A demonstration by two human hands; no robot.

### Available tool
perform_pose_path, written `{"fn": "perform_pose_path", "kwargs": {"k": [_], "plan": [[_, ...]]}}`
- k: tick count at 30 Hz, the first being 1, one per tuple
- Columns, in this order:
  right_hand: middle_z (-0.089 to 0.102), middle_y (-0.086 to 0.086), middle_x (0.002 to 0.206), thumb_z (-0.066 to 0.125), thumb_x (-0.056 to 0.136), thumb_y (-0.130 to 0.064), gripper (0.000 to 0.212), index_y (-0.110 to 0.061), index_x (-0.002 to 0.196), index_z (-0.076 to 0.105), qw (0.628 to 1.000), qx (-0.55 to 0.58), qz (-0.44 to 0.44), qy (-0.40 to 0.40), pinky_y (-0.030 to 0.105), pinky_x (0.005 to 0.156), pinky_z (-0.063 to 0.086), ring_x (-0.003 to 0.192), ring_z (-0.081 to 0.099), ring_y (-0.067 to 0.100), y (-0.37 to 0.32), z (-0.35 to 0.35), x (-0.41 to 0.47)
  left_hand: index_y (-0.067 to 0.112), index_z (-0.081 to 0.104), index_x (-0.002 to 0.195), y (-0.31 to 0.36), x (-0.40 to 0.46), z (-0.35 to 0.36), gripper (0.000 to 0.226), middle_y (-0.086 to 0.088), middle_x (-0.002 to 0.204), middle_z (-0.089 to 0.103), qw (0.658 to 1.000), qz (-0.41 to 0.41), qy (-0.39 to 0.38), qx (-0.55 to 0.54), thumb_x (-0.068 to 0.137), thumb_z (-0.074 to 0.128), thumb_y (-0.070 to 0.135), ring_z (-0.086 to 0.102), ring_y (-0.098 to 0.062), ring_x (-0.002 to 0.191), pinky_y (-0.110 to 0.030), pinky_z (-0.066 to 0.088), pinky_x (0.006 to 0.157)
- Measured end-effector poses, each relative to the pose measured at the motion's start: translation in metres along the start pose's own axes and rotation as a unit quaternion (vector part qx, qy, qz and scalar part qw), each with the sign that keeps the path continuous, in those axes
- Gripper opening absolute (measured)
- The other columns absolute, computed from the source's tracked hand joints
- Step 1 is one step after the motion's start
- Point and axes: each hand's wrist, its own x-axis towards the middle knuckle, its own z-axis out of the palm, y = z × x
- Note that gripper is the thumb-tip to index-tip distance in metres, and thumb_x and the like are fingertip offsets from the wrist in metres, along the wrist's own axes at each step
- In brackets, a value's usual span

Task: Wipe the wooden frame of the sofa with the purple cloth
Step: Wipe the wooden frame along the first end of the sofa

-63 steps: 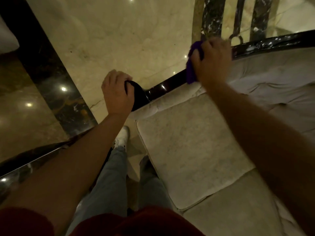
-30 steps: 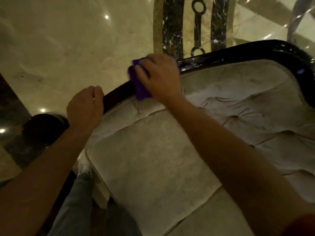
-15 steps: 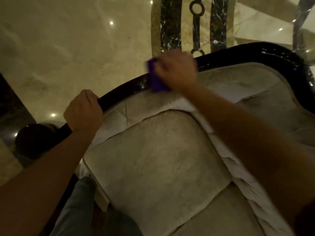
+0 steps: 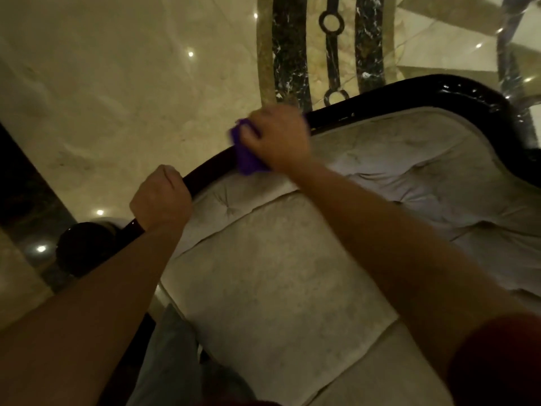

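I see the purple cloth [image 4: 246,155] against the glossy black wooden frame [image 4: 380,102]. The sofa cushions [image 4: 278,276] are pale cream, faintly mottled. The floor [image 4: 117,83] is beige marble with dark veined black bands [image 4: 288,54] and ring motifs. My sleeve [image 4: 503,361] is dark red, my trousers [image 4: 172,356] grey-blue.

Dim, warm yellowish light fills the wide-angle view. Small ceiling lamps glare as bright spots on the polished marble floor [image 4: 117,92]. The glossy dark wooden frame [image 4: 409,92] carries faint highlights. Edges bend and soften; the near forearms look blurred.
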Motion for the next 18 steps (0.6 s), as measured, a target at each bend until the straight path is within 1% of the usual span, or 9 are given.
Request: {"fn": "perform_pose_path", "kwargs": {"k": [2, 4, 6, 7, 9, 12, 13, 15, 18], "plan": [[0.07, 0.01, 0.09, 0.04, 0.102, -0.05, 0.048, -0.015, 0.093, 0.071, 0.99, -0.087, 0.103, 0.039, 0.042, 0.086, 0.048, 0.088, 0.064, 0.029, 0.07, -0.016, 0.006, 0.003, 0.06, 0.074, -0.001, 0.0, 0.002, 0.04, -0.021, 0.07, 0.065, 1.0, 0.015, 0.008, 0.003, 0.105, 0.04, 0.018, 0.054, -0.033, 0.056, -0.029, 0.018, 0.053], [0.07, 0.015, 0.099, 0.037, 0.103, -0.052, 0.051, -0.013, 0.099, 0.069, 0.969, -0.172, 0.162, 0.075, 0.048, 0.095, 0.046, 0.098, 0.063, 0.034, 0.117, -0.03, 0.002, 0.004, 0.055, 0.069, -0.001, 0.0, 0.002, 0.044, -0.019, 0.064, 0.058, 0.999, 0.032, -0.001, 0.02, 0.103, 0.033, 0.021, 0.043, -0.024, 0.053, -0.028, 0.017, 0.052], [0.069, 0.016, 0.108, 0.04, 0.101, -0.05, 0.048, -0.013, 0.103, 0.071, 0.956, -0.189, 0.207, 0.082, 0.05, 0.102, 0.042, 0.108, 0.06, 0.035, 0.105, -0.027, 0.002, 0.006, 0.054, 0.07, 0.0, 0.001, -0.001, 0.048, -0.015, 0.065, 0.054, 0.999, 0.026, -0.027, 0.011, 0.102, 0.026, 0.029, 0.05, -0.028, 0.056, -0.03, 0.025, 0.053], [0.069, 0.014, 0.111, 0.042, 0.1, -0.049, 0.045, -0.015, 0.105, 0.072, 0.96, -0.154, 0.222, 0.077, 0.049, 0.104, 0.039, 0.111, 0.059, 0.034, 0.085, -0.02, 0.003, 0.007, 0.054, 0.071, 0.002, 0.002, -0.003, 0.049, -0.014, 0.066, 0.055, 0.999, 0.019, -0.044, -0.007, 0.103, 0.026, 0.032, 0.055, -0.031, 0.059, -0.032, 0.029, 0.055], [0.071, 0.007, 0.111, 0.052, 0.096, -0.047, 0.036, -0.021, 0.107, 0.075, 0.979, -0.05, 0.195, 0.042, 0.043, 0.102, 0.036, 0.111, 0.06, 0.029, 0.024, -0.002, 0.0, 0.009, 0.055, 0.077, -0.001, 0.007, -0.008, 0.05, -0.015, 0.071, 0.058, 0.993, 0.021, -0.109, -0.03, 0.109, 0.03, 0.038, 0.056, -0.031, 0.065, -0.034, 0.035, 0.06], [0.076, 0.0, 0.108, 0.066, 0.089, -0.04, 0.029, -0.026, 0.112, 0.077, 0.995, 0.077, 0.065, 0.013, 0.039, 0.094, 0.039, 0.106, 0.065, 0.025, -0.049, 0.021, -0.008, 0.004, 0.058, 0.109, -0.006, 0.02, -0.008, 0.041, -0.019, 0.094, 0.061, 0.971, 0.095, -0.215, 0.027, 0.112, 0.028, 0.032, 0.048, -0.027, 0.076, -0.036, 0.033, 0.067], [0.077, 0.0, 0.11, 0.064, 0.091, -0.04, 0.031, -0.026, 0.115, 0.076, 0.997, 0.076, 0.033, -0.003, 0.04, 0.094, 0.04, 0.107, 0.065, 0.025, -0.044, 0.019, -0.007, 0.002, 0.056, 0.113, 0.0, 0.025, -0.007, 0.036, -0.021, 0.101, 0.062, 0.964, 0.113, -0.238, 0.028, 0.112, 0.03, 0.026, 0.048, -0.028, 0.078, -0.035, 0.032, 0.066], [0.075, 0.002, 0.114, 0.053, 0.098, -0.043, 0.034, -0.024, 0.117, 0.074, 0.999, 0.008, 0.033, -0.036, 0.042, 0.097, 0.041, 0.109, 0.065, 0.026, 0.004, 0.004, 0.0, 0.004, 0.055, 0.105, 0.022, 0.035, -0.001, 0.031, -0.02, 0.103, 0.062, 0.957, 0.14, -0.255, 0.027, 0.111, 0.03, 0.021, 0.048, -0.027, 0.078, -0.035, 0.031, 0.065], [0.073, 0.01, 0.113, 0.041, 0.103, -0.045, 0.042, -0.019, 0.11, 0.072, 0.973, -0.152, 0.164, -0.049, 0.05, 0.115, 0.033, 0.111, 0.064, 0.03, 0.105, -0.042, 0.008, 0.008, 0.059, 0.098, 0.065, 0.042, 0.009, 0.049, -0.016, 0.097, 0.063, 0.956, 0.147, -0.253, 0.006, 0.111, 0.023, 0.037, 0.054, -0.03, 0.082, -0.038, 0.039, 0.072]]}}
